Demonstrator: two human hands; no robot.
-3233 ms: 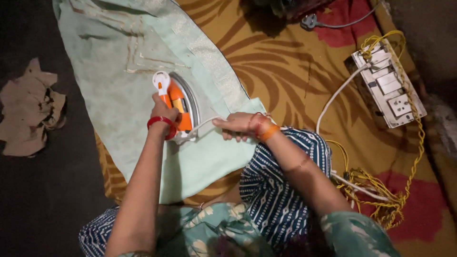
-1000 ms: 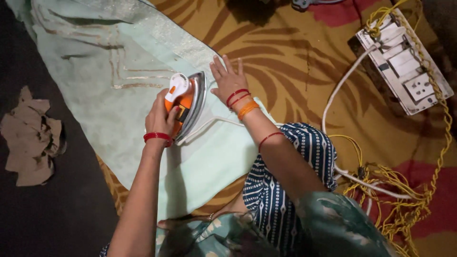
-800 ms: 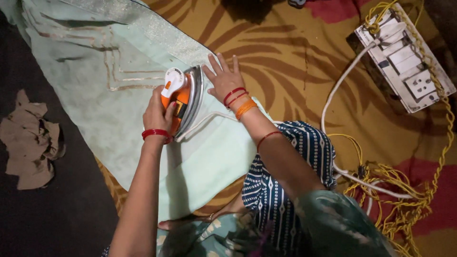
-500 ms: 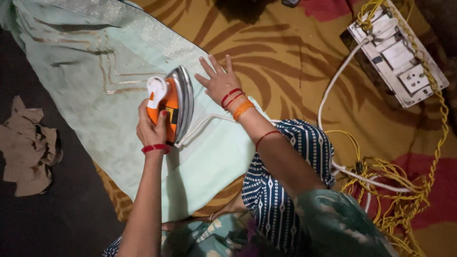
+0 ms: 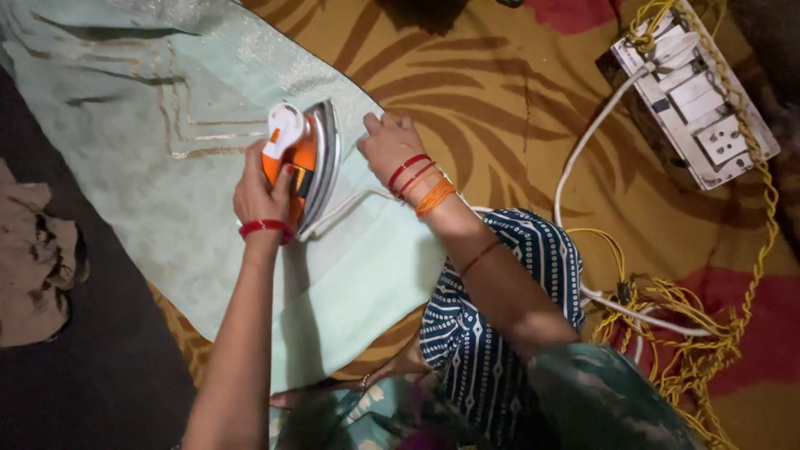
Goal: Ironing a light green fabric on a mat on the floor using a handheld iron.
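Brown rag (image 5: 33,258): crumpled on the dark floor, well to the left of the left hand, apart from the cloth
Pale green cloth (image 5: 167,183): spread flat under both hands, with a thin gold line pattern up and to the left of the iron
Left hand (image 5: 262,192): fingers curled tight around the iron's handle, a red bangle at the wrist
Iron (image 5: 304,162): orange and white, in the left hand's grasp, tipped up on its side so the metal soleplate faces the right hand; it sits on the cloth between the two hands
White cord (image 5: 583,146): leaves the iron's rear, passes under the right wrist and runs on to the right
Right hand (image 5: 387,146): palm down on the cloth, fingers lying together and flat, just right of the iron, red and orange bangles at the wrist
Patterned mat (image 5: 492,92): brown and yellow, beneath the cloth, bare beyond the right hand
Socket board (image 5: 696,92): white, well to the right of the right hand, the cord plugged in
Yellow rope (image 5: 692,333): tangled loosely below the board, far right of both hands
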